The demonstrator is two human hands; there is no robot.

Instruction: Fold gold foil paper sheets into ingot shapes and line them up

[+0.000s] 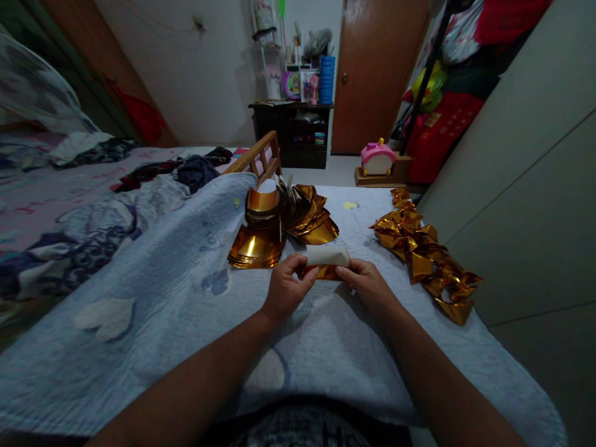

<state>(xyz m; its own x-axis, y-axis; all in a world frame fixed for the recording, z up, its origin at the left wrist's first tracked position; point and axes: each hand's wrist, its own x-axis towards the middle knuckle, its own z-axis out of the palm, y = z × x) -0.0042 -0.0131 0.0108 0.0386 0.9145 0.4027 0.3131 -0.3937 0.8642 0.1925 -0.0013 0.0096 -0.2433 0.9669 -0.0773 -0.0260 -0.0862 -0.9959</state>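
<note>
Between my two hands is a sheet of gold foil paper (327,256), its pale back curled toward the top and a gold strip showing along the lower edge. My left hand (289,282) pinches its left end between thumb and fingers. At the right end, my right hand (365,279) grips it the same way. Just beyond my hands lies a fanned stack of gold foil sheets (255,244), some curled up with white backs showing. Off to the right, several folded gold foil pieces (421,251) sit in a long heap.
A pale blue quilt (195,335) covers the surface under my hands. Clothes (158,174) lie on a bed at left, beside a wooden rail (251,155). Behind stand a dark shelf (293,133) and a pink toy (378,158). A pale cabinet (526,186) borders the right side.
</note>
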